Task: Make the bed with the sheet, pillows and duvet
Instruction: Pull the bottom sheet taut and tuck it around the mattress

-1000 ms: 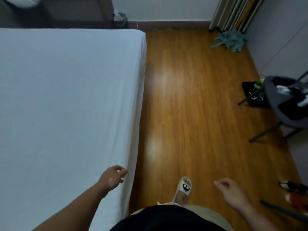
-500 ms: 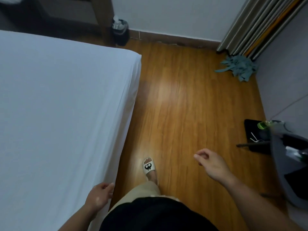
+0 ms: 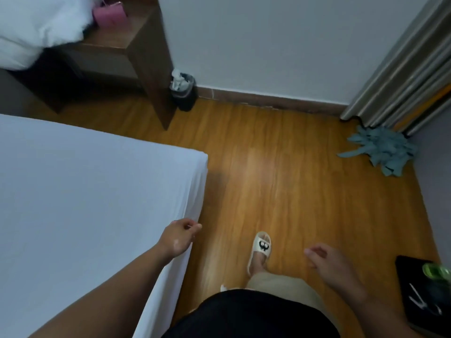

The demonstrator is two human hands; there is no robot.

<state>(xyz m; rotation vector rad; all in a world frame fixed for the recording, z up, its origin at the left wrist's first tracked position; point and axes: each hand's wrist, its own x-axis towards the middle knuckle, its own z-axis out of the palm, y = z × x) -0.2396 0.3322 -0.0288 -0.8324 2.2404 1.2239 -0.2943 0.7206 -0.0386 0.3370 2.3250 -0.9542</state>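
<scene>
Sheet: the white sheet (image 3: 85,203) lies flat and smooth over the bed (image 3: 199,174), drawn down the near side and round the far corner. That step looks done to me.
Pillows and duvet: I see none on the bed. A white bedding heap (image 3: 36,25) is piled at the top left against the dark wooden unit (image 3: 136,45), well apart from both hands. I can't tell whether it is the duvet, the pillows or both.
Left hand: the left hand (image 3: 179,236) is at the bed's side edge, just over where the sheet turns down. Its grip is loose, the fingers lightly curled, with no cloth visibly pinched.
Right hand: the right hand (image 3: 329,262) hangs out over the wooden floor (image 3: 280,179), to the right of the pale slipper (image 3: 261,247). Its grip is slack and it holds nothing.
Stance: the person is in the aisle beside the bed, with the slippered foot forward, facing the end where the heap is.
Left to do: by my reckoning the heap has to be fetched, the pillows set at the head and the duvet spread — so most of the job remains.
Around: a pink bag (image 3: 109,12) sits on the unit beside the heap, and a small bin (image 3: 183,93) stands at its foot. A blue-green mop head (image 3: 383,150) lies by the curtain (image 3: 402,69).
</scene>
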